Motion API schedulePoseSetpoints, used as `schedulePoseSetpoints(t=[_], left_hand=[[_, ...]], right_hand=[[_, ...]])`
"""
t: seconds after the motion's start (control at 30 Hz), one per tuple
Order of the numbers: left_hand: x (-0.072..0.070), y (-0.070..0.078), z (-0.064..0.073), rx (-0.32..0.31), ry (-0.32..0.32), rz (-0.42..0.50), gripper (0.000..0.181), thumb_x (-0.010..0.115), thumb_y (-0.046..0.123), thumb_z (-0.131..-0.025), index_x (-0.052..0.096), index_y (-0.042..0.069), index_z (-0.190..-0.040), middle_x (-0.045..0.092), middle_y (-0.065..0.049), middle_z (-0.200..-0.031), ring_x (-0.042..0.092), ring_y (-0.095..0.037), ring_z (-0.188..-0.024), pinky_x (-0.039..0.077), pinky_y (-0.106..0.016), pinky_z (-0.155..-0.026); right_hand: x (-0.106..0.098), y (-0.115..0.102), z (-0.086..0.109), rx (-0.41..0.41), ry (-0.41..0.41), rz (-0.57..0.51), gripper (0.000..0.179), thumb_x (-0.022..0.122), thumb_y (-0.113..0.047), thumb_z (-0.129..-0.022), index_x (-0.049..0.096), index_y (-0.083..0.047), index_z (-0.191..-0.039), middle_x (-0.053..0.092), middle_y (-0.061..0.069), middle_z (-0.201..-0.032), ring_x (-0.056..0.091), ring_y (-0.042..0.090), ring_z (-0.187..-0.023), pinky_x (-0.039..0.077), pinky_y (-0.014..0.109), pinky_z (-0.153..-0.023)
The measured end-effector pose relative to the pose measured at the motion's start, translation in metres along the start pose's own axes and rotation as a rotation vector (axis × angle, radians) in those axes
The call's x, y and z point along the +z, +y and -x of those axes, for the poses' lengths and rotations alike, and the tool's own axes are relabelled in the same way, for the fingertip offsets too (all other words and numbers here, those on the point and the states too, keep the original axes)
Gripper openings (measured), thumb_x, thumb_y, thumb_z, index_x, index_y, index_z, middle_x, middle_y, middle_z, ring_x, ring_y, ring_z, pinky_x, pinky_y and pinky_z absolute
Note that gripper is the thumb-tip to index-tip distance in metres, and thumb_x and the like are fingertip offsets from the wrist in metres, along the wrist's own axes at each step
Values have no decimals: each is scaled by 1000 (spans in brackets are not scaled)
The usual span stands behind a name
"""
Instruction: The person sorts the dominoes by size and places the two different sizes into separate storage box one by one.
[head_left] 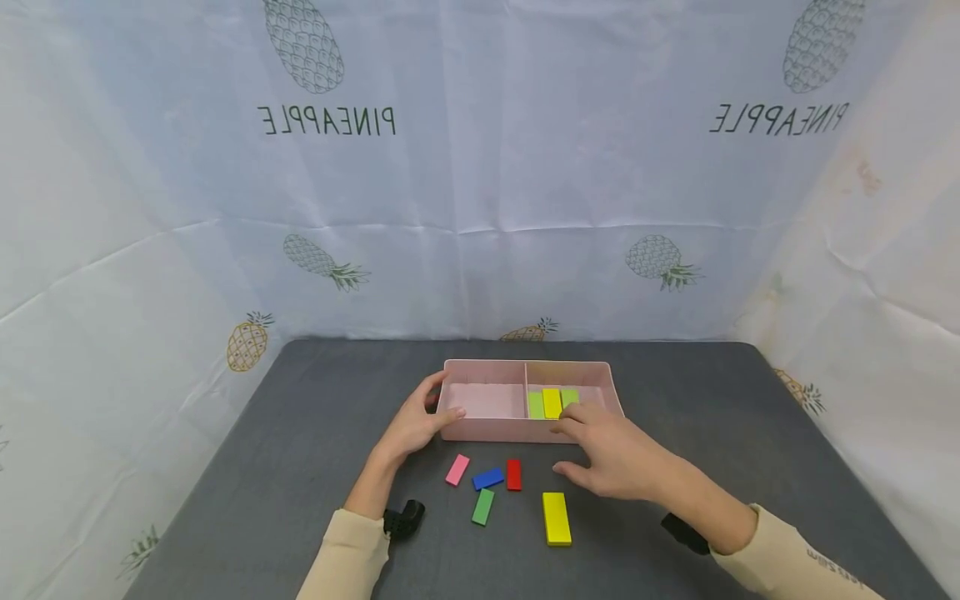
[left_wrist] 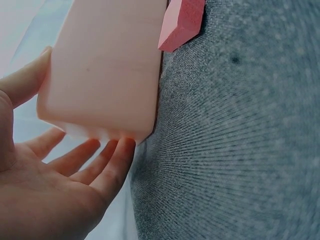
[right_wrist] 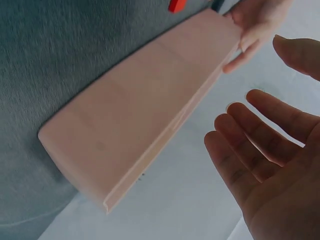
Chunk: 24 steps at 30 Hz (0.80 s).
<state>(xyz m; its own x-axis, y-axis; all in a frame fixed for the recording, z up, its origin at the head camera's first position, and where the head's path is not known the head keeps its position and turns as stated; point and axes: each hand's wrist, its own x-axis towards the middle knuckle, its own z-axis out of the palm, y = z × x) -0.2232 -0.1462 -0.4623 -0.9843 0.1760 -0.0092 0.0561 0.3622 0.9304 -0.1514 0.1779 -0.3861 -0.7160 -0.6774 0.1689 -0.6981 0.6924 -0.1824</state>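
Observation:
A pink two-compartment box (head_left: 487,430) stands on the dark table. My left hand (head_left: 415,425) holds its left end, thumb at the front rim and fingertips against the end wall, as the left wrist view also shows. My right hand (head_left: 618,450) hovers over the box's front right edge, fingers apart with nothing between them. In the right compartment lie a yellow block (head_left: 552,403) and two light green blocks (head_left: 536,405), one partly behind my right hand. A larger yellow block (head_left: 557,519) lies on the table, nearest to my right hand.
In front of the box lie a pink block (head_left: 457,470), a blue block (head_left: 488,478), a red block (head_left: 513,475) and a green block (head_left: 483,507). A white pineapple-print cloth (head_left: 480,183) hangs around the table's (head_left: 315,500) back and sides.

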Motion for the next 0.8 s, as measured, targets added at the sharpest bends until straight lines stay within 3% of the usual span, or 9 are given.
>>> schedulePoseSetpoints(t=[0.23,0.8], left_hand=[[-1,-1,-1,2,6,-12,79,77,24,-91,35,12,-158,38,-17,-158,41,-42,-140,40,-63,-105],[0,-2,-3,-10,10,-14,80,78,26,-90,37,13,-157,40,-16,-157,42,-41,-139,42,-62,-104]], right_hand=[[10,-10,8,-25,-31,-21,41,81,-34,-87,69,-11,-120,62,-3,-115,56,12,-101,54,31,-84],[38,-23,19,-49,-132,-74,42,78,-40,-88,70,-11,-118,60,-7,-110,51,8,-97,51,28,-86]])
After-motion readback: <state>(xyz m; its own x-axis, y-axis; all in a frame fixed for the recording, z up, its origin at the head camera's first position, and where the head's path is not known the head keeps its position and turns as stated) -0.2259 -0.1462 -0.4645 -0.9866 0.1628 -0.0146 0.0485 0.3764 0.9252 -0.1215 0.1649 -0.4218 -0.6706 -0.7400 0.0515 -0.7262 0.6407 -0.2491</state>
